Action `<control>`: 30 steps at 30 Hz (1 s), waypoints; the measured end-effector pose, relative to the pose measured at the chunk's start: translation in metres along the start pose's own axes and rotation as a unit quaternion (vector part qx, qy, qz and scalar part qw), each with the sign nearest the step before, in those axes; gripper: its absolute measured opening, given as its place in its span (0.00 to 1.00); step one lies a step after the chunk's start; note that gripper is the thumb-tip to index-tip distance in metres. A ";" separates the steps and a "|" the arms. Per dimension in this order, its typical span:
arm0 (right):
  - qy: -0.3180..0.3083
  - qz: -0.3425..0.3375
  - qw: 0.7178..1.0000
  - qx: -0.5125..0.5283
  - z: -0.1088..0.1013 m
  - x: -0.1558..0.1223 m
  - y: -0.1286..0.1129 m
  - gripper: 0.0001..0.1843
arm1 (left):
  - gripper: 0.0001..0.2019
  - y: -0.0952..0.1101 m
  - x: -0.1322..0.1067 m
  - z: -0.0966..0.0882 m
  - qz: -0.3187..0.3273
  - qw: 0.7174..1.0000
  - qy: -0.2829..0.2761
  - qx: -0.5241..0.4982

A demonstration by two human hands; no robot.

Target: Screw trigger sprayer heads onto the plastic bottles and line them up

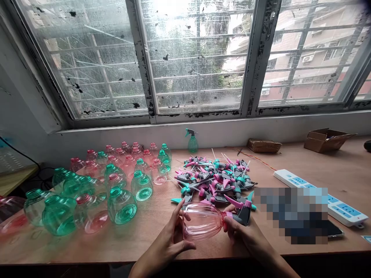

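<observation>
A clear pink spray bottle (201,222) lies sideways between my hands above the table's front edge. Around its base end, my left hand (174,233) is closed, fingers behind and thumb below. At the neck, my right hand (239,229) grips the pink collar of a grey and pink trigger sprayer head (242,213), which sits on the bottle's mouth. How tightly the collar is screwed on I cannot tell. Just behind the bottle spreads a pile of loose trigger sprayer heads (216,179) in pink, teal and grey, their thin tubes sticking out.
Many open green and pink bottles (121,206) stand at the left. One complete green spray bottle (192,143) is by the wall. A white power strip (319,197), a partly blurred phone (333,227), a flat cardboard piece (263,145) and an open cardboard box (327,139) lie right.
</observation>
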State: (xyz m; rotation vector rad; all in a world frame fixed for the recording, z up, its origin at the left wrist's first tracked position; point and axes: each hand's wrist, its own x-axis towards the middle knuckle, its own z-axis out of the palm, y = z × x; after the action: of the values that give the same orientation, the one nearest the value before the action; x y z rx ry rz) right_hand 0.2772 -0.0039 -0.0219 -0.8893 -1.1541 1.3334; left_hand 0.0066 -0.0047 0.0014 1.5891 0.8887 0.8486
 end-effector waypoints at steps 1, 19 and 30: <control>-0.002 0.000 1.000 0.003 0.000 0.000 0.000 0.20 | 0.52 0.001 0.000 0.001 0.002 1.000 -0.003 -0.004; -0.006 0.000 1.000 -0.012 0.001 0.000 -0.004 0.20 | 0.52 -0.001 0.002 -0.002 -0.016 0.998 -0.011 -0.061; -0.014 0.002 1.000 -0.015 0.000 0.000 -0.004 0.21 | 0.55 -0.002 0.004 -0.001 0.002 0.994 -0.031 -0.106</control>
State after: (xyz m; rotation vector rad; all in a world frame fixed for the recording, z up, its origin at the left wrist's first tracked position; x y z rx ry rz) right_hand 0.2780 -0.0043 -0.0183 -0.8969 -1.1972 1.3392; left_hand 0.0069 -0.0003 -0.0003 1.4242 0.7259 0.8627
